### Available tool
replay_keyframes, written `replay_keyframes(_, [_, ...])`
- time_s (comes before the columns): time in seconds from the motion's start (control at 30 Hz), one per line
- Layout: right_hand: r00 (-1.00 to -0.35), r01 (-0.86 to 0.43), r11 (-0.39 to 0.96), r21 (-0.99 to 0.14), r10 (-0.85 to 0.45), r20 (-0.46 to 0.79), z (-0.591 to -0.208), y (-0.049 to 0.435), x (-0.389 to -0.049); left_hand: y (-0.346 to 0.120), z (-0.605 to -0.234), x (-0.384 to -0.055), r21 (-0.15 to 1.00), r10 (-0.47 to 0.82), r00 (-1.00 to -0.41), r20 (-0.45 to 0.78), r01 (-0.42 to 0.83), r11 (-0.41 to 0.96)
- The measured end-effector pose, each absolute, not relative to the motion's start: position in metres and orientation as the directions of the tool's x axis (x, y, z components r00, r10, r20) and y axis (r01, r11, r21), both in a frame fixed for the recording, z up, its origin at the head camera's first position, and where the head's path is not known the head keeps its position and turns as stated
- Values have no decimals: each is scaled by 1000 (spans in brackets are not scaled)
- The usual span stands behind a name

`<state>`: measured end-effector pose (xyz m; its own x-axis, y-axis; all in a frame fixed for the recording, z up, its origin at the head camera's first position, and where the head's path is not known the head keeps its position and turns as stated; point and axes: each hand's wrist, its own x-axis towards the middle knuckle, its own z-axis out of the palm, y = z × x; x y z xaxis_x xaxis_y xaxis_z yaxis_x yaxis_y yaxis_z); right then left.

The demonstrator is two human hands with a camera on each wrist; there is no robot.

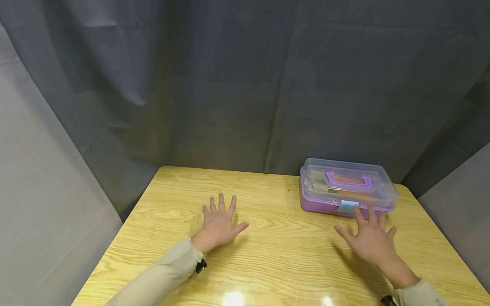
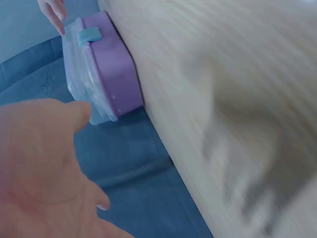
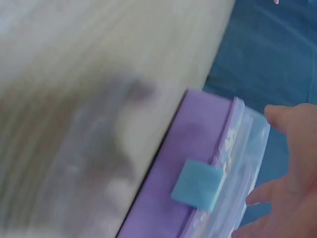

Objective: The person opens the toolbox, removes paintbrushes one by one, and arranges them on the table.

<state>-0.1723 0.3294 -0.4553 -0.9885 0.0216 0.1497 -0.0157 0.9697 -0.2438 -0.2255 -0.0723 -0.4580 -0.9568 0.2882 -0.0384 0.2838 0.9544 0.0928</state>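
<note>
Box [image 1: 344,193]: stands at the far right of the counter [image 1: 275,238], near its back edge; purple base, see-through lid [image 1: 317,178] down on it, light blue latch [image 1: 347,206] on the front side, facing the person.
Lid handle [image 1: 350,184]: purple, lying flat on top.
Left hand [image 1: 219,227]: palm down above the wood grain, fingers straight and fanned wide, thumb stuck out toward the other hand; holds nothing, and its shadow falls on the surface beneath. It is well apart from the box.
Right hand [image 1: 371,241]: fully spread too, fingertips pointing at the box front just beside the latch, thumb angled out toward the left; grips nothing. Whether a fingertip touches the box, I cannot tell.
Left arm: pale sleeve [image 1: 164,272] comes in from the bottom edge and slants forward and inward, with a dark device [image 1: 200,266] at the cuff.
Right arm: enters at the lower right corner and slants forward and leftward, its sleeve [image 1: 419,293] mostly out of the head view.
Backdrop: dark cloth [image 1: 229,85] hangs behind the counter.
</note>
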Motion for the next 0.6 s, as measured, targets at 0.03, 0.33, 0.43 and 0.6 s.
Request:
replay_keyframes(0.03, [-985,-16,968,-252,28,172,-453,333,-175,-65,-457,-229,111,302,-953,-27,298,948])
replay_keyframes(0.33, [-935,-27,947,-321,90,344,-436,375,-205,23,-445,-264,199,386,-922,13,381,903])
replay_keyframes(0.43, [-927,-23,942,-336,105,359,-431,392,-219,54,-443,-278,251,395,-919,21,387,887])
replay_keyframes(0.6, [-938,10,927,-376,139,317,-427,416,-240,95,-440,-295,397,414,-909,45,396,828])
